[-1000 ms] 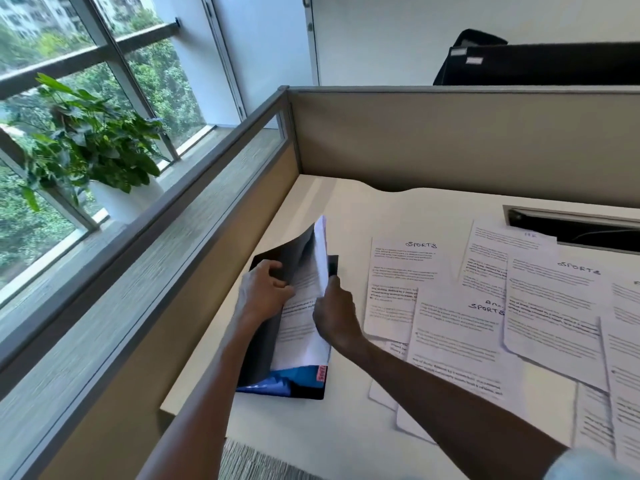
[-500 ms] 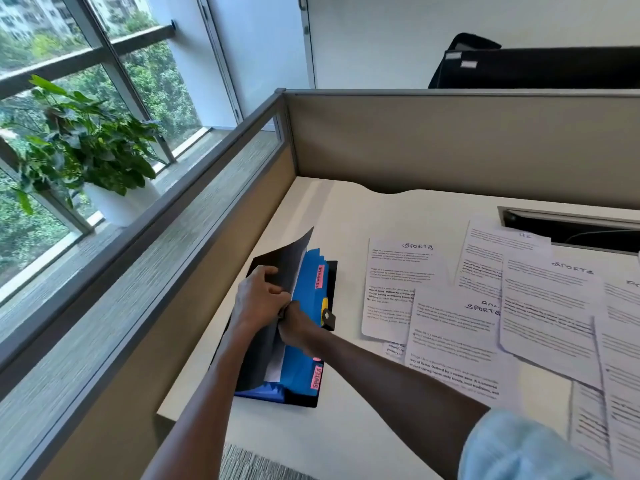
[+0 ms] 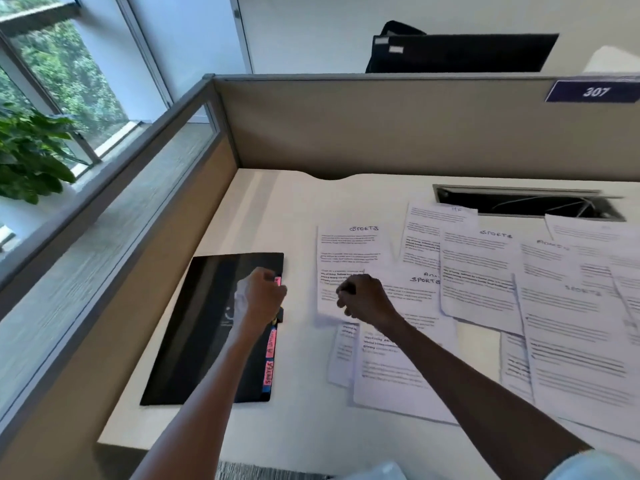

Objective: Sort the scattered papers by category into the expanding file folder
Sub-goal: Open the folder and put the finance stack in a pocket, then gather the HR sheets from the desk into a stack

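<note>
A person's left hand [image 3: 263,296] rests with curled fingers on the right edge of a flat black plastic expanding file folder [image 3: 211,327], lower left of centre in the frame, apparently pinching the cover near its pink index tabs [image 3: 270,358], though the exact grip cannot be told. The right hand [image 3: 363,297], fingers loosely curled and holding nothing, hovers over a white printed sheet headed "SPORTS" [image 3: 349,258] just right of the folder. More white printed sheets [image 3: 571,323] lie overlapped across the white desk [image 3: 298,209] toward the right edge (several headings are too blurred to read). The step in hand looks to be picking the next sheet: it would go best by reading the handwritten heading first, lifting one page only by its free left edge, and having the left hand raise the cover at the matching tab before the page arrives.
</note>
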`<state>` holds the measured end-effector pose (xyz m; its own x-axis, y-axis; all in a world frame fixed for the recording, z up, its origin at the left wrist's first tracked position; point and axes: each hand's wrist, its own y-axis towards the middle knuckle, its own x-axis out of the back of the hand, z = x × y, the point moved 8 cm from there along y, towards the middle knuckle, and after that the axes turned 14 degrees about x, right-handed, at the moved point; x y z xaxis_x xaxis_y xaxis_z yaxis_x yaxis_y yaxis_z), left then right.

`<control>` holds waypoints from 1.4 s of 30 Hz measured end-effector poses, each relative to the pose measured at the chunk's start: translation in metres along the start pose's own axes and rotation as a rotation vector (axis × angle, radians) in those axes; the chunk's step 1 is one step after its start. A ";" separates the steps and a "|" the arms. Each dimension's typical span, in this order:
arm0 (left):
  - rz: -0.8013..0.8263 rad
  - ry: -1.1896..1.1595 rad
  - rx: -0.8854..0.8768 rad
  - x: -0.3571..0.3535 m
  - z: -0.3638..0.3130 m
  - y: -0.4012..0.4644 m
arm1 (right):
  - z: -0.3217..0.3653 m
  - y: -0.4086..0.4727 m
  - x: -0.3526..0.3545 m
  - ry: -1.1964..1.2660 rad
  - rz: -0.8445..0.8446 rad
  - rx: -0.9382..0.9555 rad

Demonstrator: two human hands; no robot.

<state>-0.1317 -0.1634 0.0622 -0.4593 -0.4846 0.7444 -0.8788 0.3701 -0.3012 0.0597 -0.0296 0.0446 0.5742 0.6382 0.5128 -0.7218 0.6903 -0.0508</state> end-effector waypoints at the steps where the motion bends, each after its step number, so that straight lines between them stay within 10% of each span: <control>1: 0.021 0.004 -0.003 -0.007 -0.006 -0.002 | -0.014 -0.002 0.013 -0.022 -0.039 -0.028; 19: 0.417 0.057 0.260 -0.133 0.013 -0.073 | -0.114 -0.076 0.044 -0.697 0.088 -0.165; 42: -0.137 -0.009 -0.138 0.017 -0.075 -0.058 | -0.124 -0.084 0.041 -0.694 0.145 -0.213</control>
<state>-0.0792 -0.1334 0.1371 -0.3382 -0.5451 0.7672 -0.9075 0.4047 -0.1125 0.1916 -0.0195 -0.0364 0.0508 0.4145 0.9086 -0.6404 0.7117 -0.2888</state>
